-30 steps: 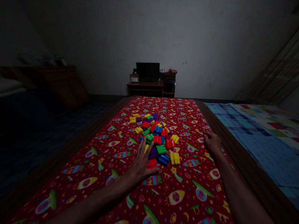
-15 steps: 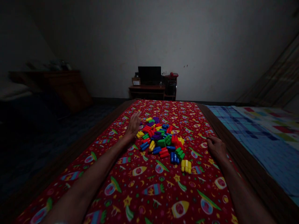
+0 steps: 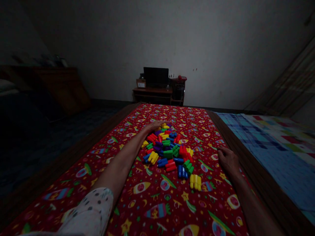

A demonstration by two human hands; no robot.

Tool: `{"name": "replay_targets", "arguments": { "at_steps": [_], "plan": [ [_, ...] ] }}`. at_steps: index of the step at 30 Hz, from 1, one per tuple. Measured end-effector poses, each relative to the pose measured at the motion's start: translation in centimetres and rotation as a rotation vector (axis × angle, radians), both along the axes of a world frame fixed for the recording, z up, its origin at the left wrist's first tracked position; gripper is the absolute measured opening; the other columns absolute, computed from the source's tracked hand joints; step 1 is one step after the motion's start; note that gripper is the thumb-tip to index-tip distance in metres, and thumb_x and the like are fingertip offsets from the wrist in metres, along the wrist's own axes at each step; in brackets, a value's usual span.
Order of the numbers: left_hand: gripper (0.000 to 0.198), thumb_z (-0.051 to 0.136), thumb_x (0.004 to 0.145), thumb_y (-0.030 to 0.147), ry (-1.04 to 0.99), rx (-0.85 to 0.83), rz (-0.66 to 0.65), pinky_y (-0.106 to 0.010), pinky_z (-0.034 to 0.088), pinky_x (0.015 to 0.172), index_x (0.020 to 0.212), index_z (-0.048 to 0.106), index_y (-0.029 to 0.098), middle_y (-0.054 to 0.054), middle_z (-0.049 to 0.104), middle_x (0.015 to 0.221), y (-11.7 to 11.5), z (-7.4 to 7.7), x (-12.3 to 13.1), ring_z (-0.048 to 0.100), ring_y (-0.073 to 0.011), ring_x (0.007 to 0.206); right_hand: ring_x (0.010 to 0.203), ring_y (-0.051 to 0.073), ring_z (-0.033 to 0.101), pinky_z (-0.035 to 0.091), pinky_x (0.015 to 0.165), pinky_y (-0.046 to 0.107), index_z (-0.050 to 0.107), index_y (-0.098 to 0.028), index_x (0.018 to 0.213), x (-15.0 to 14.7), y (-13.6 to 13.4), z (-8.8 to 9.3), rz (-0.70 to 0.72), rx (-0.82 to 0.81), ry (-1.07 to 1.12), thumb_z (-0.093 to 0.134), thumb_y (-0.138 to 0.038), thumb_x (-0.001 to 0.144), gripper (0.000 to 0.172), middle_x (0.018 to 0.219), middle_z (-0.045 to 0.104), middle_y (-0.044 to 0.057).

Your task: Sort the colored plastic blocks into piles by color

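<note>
My left hand [image 3: 155, 125] reaches to the far left edge of a pile of plastic toy blocks [image 3: 168, 153]. Its fingers look stretched out to the right, with the tips beside or touching a yellow block [image 3: 166, 127]; I cannot make out anything held. On the red patterned cloth, to the right of the pile, rests my right hand [image 3: 229, 160], loosely bent, thumb and index finger apart, holding nothing visible. The blocks are joined tubes in red, blue, green, yellow and purple. Closest to me lies another yellow block [image 3: 195, 182], next to a blue one [image 3: 182, 171].
The red cloth [image 3: 147, 209] covers a long surface with a brown border [image 3: 265, 183]. A blue plaid bedspread [image 3: 246, 137] lies to the right. Against the far wall a monitor [image 3: 156, 77] stands on a low desk; a wooden cabinet [image 3: 59, 88] is at the left.
My left hand has moved right and forward from beside the pile to its far edge. A yellow block at the near left lies turned differently. My right hand has stayed in place.
</note>
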State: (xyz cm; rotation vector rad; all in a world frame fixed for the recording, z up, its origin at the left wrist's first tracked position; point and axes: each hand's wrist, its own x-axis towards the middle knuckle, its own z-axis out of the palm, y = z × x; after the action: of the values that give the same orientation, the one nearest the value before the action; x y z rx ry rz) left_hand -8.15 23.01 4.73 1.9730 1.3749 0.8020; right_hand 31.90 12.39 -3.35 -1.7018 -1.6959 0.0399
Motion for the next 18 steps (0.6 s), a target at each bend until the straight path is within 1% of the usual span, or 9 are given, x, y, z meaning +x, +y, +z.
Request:
{"name": "replay_targets", "arguments": {
  "at_steps": [2, 5, 7, 9, 11, 13, 14, 16, 18],
  "plan": [
    [0.044, 0.041, 0.091, 0.047, 0.010, -0.054, -0.139, -0.033, 0.046, 0.096, 0.104, 0.072, 0.017, -0.006, 0.073, 0.107, 0.6, 0.2, 1.5, 0.064, -0.0235, 0.106, 0.103, 0.027, 0.065, 0.048, 0.094, 0.038, 0.074, -0.015, 0.093, 0.1, 0.0, 0.0, 0.001, -0.003, 0.002, 0.043, -0.036, 0.080, 0.041, 0.106, 0.072, 0.015],
    [0.040, 0.049, 0.087, 0.046, 0.022, -0.115, -0.314, -0.031, 0.043, 0.100, 0.109, 0.071, 0.021, -0.004, 0.072, 0.115, -0.2, 0.4, 3.9, 0.061, -0.0223, 0.112, 0.103, 0.026, 0.065, 0.047, 0.095, 0.037, 0.075, -0.016, 0.093, 0.1, 0.2, -0.1, -0.012, 0.002, 0.011, 0.044, -0.035, 0.079, 0.039, 0.106, 0.072, 0.013],
    [0.044, 0.049, 0.087, 0.049, 0.054, -0.125, -0.435, -0.031, 0.040, 0.103, 0.115, 0.069, 0.022, -0.003, 0.068, 0.121, -1.6, 0.6, 5.2, 0.059, -0.0221, 0.116, 0.102, 0.026, 0.065, 0.047, 0.095, 0.036, 0.075, -0.017, 0.091, 0.2, 0.3, -0.2, -0.024, 0.002, 0.017, 0.045, -0.034, 0.079, 0.037, 0.106, 0.072, 0.013],
    [0.050, 0.046, 0.088, 0.055, 0.112, -0.089, -0.551, -0.031, 0.037, 0.106, 0.123, 0.064, 0.023, -0.003, 0.063, 0.130, -3.4, 1.0, 6.1, 0.055, -0.0224, 0.122, 0.101, 0.026, 0.065, 0.047, 0.094, 0.037, 0.076, -0.017, 0.089, 0.2, 0.4, -0.2, -0.030, 0.007, 0.032, 0.046, -0.033, 0.077, 0.036, 0.104, 0.073, 0.012],
    [0.056, 0.039, 0.091, 0.058, 0.169, -0.018, -0.616, -0.031, 0.035, 0.108, 0.131, 0.057, 0.024, -0.002, 0.056, 0.139, -5.4, 1.4, 6.2, 0.050, -0.0226, 0.127, 0.099, 0.025, 0.065, 0.047, 0.093, 0.036, 0.076, -0.017, 0.087, 0.1, 0.4, -0.2, -0.025, 0.014, 0.053, 0.048, -0.033, 0.076, 0.035, 0.100, 0.074, 0.011],
    [0.059, 0.032, 0.094, 0.058, 0.187, 0.075, -0.577, -0.033, 0.032, 0.110, 0.138, 0.049, 0.024, -0.002, 0.048, 0.146, -7.5, 1.6, 5.2, 0.046, -0.0221, 0.132, 0.097, 0.025, 0.065, 0.047, 0.093, 0.036, 0.076, -0.016, 0.087, 0.0, 0.3, 0.0, -0.017, 0.022, 0.068, 0.048, -0.033, 0.076, 0.035, 0.099, 0.073, 0.011],
    [0.060, 0.028, 0.095, 0.058, 0.184, 0.130, -0.514, -0.034, 0.030, 0.112, 0.141, 0.046, 0.023, -0.003, 0.045, 0.148, -8.5, 1.4, 4.2, 0.043, -0.0221, 0.134, 0.097, 0.025, 0.065, 0.047, 0.092, 0.037, 0.076, -0.016, 0.087, 0.0, 0.3, 0.0, -0.010, 0.021, 0.069, 0.048, -0.033, 0.076, 0.035, 0.099, 0.073, 0.011],
    [0.064, 0.022, 0.096, 0.058, 0.175, 0.247, -0.290, -0.037, 0.028, 0.115, 0.142, 0.043, 0.020, -0.005, 0.046, 0.148, -10.3, 0.4, 1.4, 0.041, -0.0229, 0.136, 0.097, 0.026, 0.065, 0.047, 0.092, 0.037, 0.076, -0.015, 0.087, -0.1, 0.3, 0.1, -0.007, 0.022, 0.063, 0.047, -0.032, 0.077, 0.035, 0.099, 0.073, 0.012],
    [0.063, 0.015, 0.097, 0.054, 0.194, 0.307, -0.003, -0.041, 0.029, 0.115, 0.141, 0.044, 0.021, -0.005, 0.049, 0.145, -11.8, -1.5, -1.8, 0.041, -0.0230, 0.136, 0.096, 0.026, 0.065, 0.047, 0.091, 0.037, 0.076, -0.015, 0.088, -0.2, 0.3, 0.0, -0.015, 0.025, 0.057, 0.047, -0.031, 0.077, 0.035, 0.099, 0.073, 0.012]
  ]
}}
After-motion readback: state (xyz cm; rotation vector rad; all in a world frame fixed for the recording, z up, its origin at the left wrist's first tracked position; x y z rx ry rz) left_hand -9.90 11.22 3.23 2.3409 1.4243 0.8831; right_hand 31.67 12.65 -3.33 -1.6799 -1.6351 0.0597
